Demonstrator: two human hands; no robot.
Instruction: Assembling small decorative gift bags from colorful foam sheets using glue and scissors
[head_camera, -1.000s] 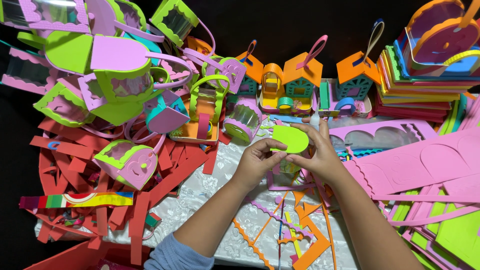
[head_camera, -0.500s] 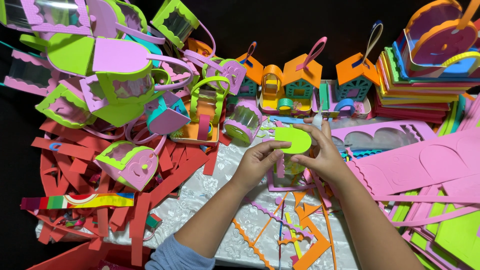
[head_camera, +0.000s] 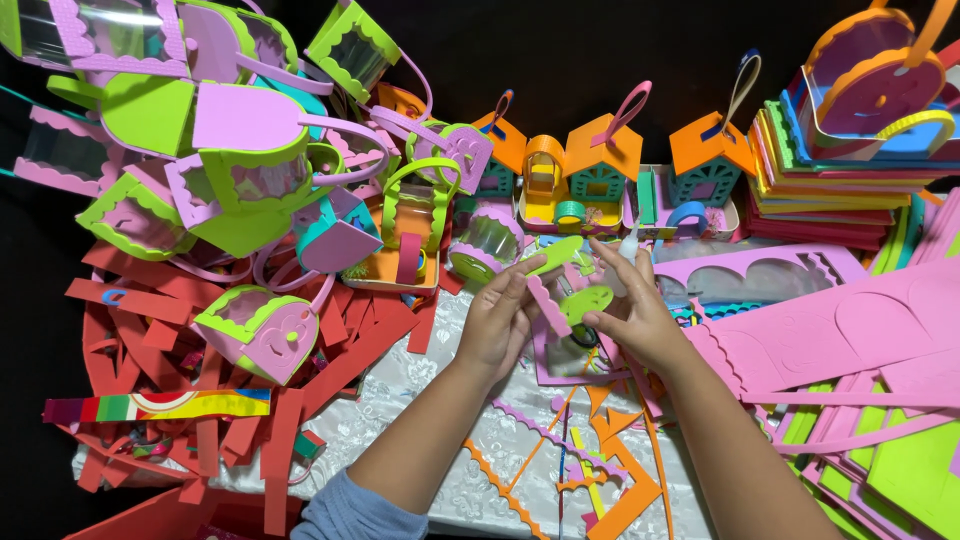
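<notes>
Left hand (head_camera: 497, 320) pinches a pink scalloped foam strip (head_camera: 547, 303), fingers closed on it. Right hand (head_camera: 635, 318) grips a green foam oval (head_camera: 585, 301) between thumb and fingers. Both pieces meet between the hands, above the white table cover (head_camera: 480, 450).

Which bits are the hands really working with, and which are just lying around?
In hand:
- left hand and right hand holding a small pink and green foam piece

Lying about:
- finished foam baskets
- little orange-roofed foam houses
- red foam strips
- stacked foam sheets
- pink cut-out sheets
</notes>
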